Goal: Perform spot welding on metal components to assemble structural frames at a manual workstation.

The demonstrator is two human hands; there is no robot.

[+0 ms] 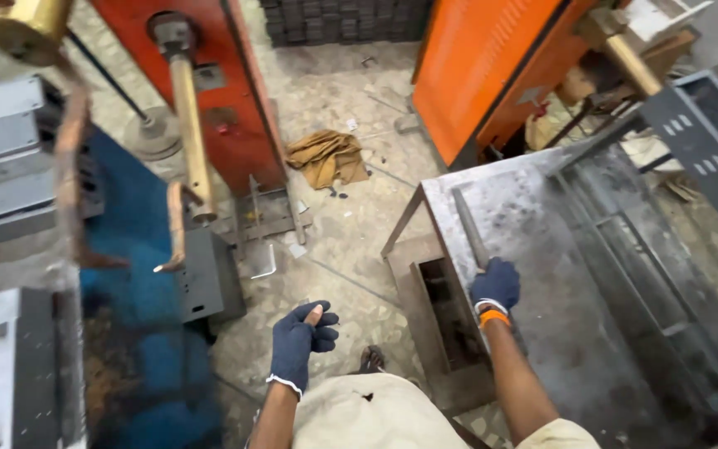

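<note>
Now my gloved right hand (496, 285) is closed around a flat metal strip (468, 224) on the steel sheet (542, 249), while my left hand (299, 341) hangs loosely curled.

A single view comes from a camera worn on the person's head, looking steeply down past the chest to the floor (350, 241). It sits close above both gloved hands, the left hand (299, 342) low in the middle and the right hand (496, 285) further right over a grey metal sheet (542, 249). Orange machine bodies (475, 66) fill the upper edge, farther away.
</note>
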